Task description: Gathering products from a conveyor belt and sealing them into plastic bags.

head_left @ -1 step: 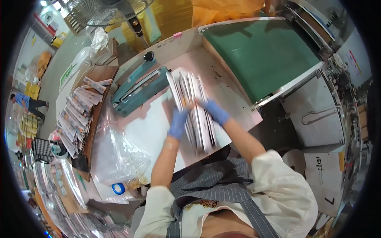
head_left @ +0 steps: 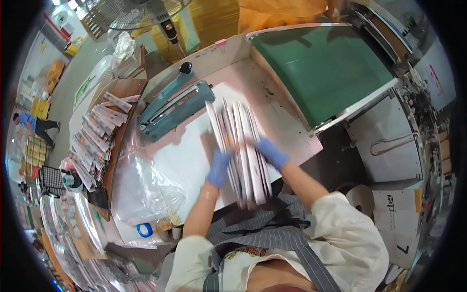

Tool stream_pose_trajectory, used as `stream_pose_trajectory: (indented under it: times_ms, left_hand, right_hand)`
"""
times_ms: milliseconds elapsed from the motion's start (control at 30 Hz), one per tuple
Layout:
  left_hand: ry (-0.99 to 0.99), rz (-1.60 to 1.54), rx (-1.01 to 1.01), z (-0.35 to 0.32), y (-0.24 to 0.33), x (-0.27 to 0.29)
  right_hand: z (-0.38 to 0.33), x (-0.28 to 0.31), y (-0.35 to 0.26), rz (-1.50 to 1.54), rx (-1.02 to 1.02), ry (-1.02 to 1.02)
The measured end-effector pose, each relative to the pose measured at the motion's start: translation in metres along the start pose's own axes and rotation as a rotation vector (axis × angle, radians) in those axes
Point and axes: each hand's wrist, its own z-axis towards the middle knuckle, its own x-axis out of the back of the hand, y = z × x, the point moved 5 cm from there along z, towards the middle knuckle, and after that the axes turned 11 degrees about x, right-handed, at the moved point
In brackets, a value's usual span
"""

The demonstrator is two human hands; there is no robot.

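Observation:
Between my two hands stands a stack of thin white printed packets (head_left: 247,170), on edge and fanned slightly apart at the top. My left hand (head_left: 220,165), in a blue glove, presses on its left side. The right hand (head_left: 269,153), gloved the same way, grips the opposite side; bare fingertips of both reach onto the packets. The stack's lower end is close to my striped apron, and I cannot tell whether it touches the table. Beyond it lies a teal hand sealer (head_left: 176,111) with a black knob on its raised arm.
Clear plastic bags (head_left: 146,187) cover the table's left part, near a blue tape roll (head_left: 144,230). More printed packets (head_left: 97,134) lie heaped on a wooden board at left. A green conveyor belt (head_left: 326,68) rises at right. Far left, a person (head_left: 36,126) walks.
Both hands have drawn the stack of packets a little toward my body and slightly right. The hold on it looks the same.

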Motion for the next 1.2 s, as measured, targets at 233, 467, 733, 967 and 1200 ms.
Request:
stream_pose_trajectory:
  times_ms: [233,467,733,967,1200]
  left_hand:
    - [-0.102,0.197,0.238,-0.155,-0.075,-0.010]
    - [0.130,1.346,-1.174,-0.180,0.093,-0.013]
    - [-0.257,0.243,-0.939,-0.136,0.104,-0.001]
    - [-0.297,0.086,-0.263,-0.154,0.060,0.018]
    - [0.646,-0.058,-0.227,-0.201,-0.084,0.068]
  right_hand:
    - [-0.135,-0.052,-0.002,0.115,0.027,0.009]
    - [-0.078,-0.084,-0.144,-0.228,0.960,-0.359]
    - [-0.050,-0.105,-0.162,-0.067,1.057,-0.519]
    - [-0.045,-0.144,-0.157,-0.203,0.760,-0.408]
    - [-0.043,-0.172,-0.005,0.183,-0.181,-0.771]
